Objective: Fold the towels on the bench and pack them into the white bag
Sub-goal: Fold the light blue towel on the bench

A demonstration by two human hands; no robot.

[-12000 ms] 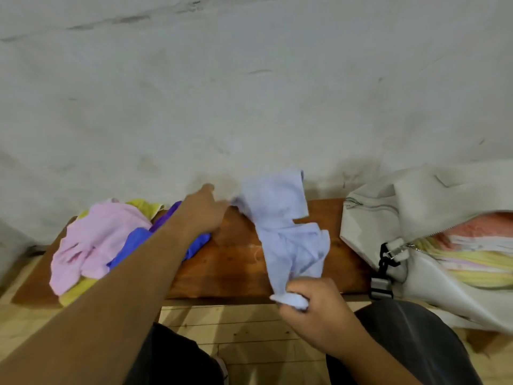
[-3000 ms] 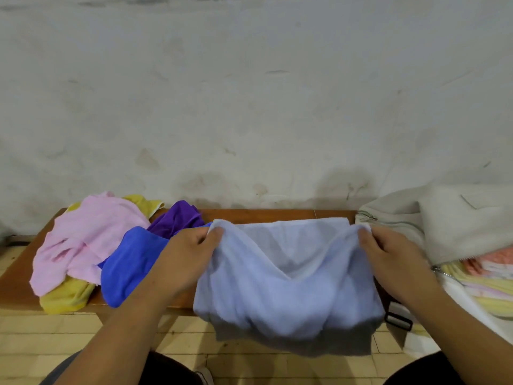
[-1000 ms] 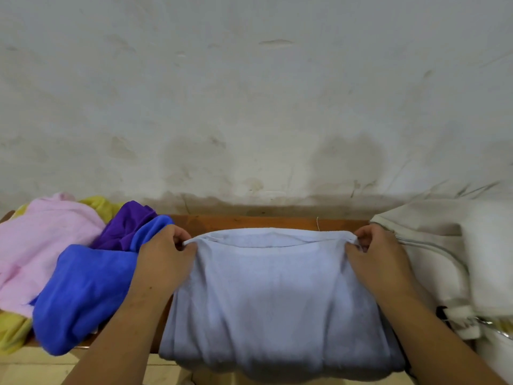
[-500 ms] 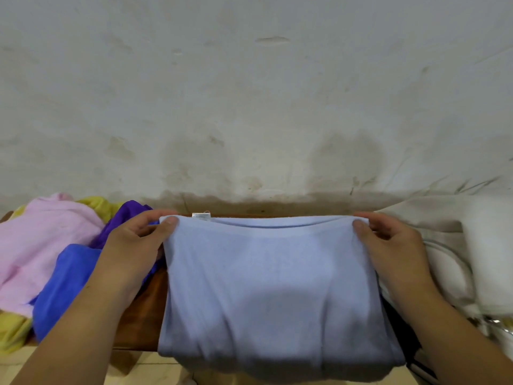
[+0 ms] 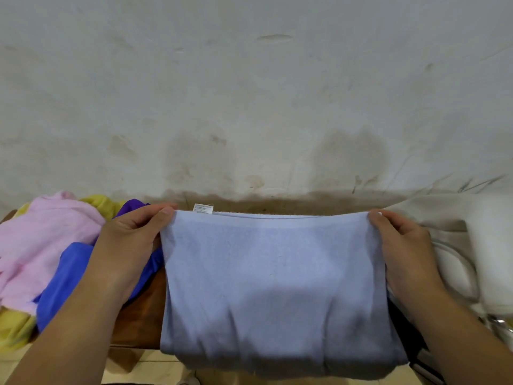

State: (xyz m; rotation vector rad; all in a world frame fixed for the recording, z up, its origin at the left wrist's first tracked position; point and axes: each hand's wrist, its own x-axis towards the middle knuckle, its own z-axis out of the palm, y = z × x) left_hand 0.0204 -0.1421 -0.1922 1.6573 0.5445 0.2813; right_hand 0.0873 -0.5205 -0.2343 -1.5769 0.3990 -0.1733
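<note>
A light blue towel [image 5: 272, 284] lies doubled over on the brown bench [image 5: 141, 309], its lower part hanging over the front edge. My left hand [image 5: 130, 243] pinches its upper left corner, beside a small white label. My right hand [image 5: 402, 245] pinches the upper right corner. The top edge is stretched straight between both hands, close to the wall. The white bag [image 5: 472, 234] sits on the bench to the right, partly behind my right hand.
A heap of unfolded towels lies at the left: pink [image 5: 41, 245], royal blue [image 5: 63, 282], purple [image 5: 133, 207] and yellow [image 5: 14, 326]. A stained grey wall [image 5: 249, 107] rises right behind the bench. Pale wood floor [image 5: 144, 368] shows below the front edge.
Both hands have carried the towel's upper edge back toward the wall and pulled it flat. The white label has come into sight at the left corner.
</note>
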